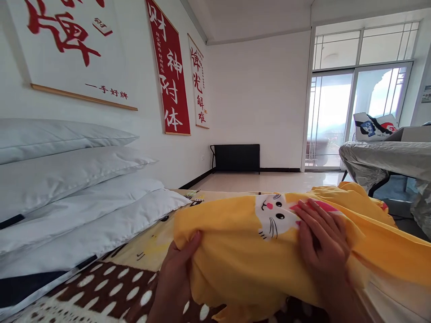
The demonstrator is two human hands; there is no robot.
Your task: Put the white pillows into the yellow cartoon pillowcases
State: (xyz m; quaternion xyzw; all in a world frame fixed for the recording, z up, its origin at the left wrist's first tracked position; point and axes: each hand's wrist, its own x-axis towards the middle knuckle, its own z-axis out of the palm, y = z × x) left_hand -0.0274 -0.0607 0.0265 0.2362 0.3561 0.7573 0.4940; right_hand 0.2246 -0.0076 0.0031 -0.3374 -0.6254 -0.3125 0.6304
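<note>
A yellow cloth piece point(232, 251) with a white cat face printed on it lies across the middle; whether it is a garment or a pillowcase I cannot make out. At its left end my left hand point(180, 269) grips the edge, thumb on top and fingers hidden beneath the cloth. My right hand point(323, 242) rests flat on it just right of the cat face, fingers stretched out over a pink part of the print. More yellow fabric point(357, 202) is bunched behind, and a fold runs off to the right.
Several white pillows point(84, 175) are stacked on the left. A brown patterned blanket point(128, 282) covers the bed below. At the right stands a table under silver sheeting point(387, 154), with a printed box point(375, 128) on it. A black folded panel point(237, 158) leans at the far wall.
</note>
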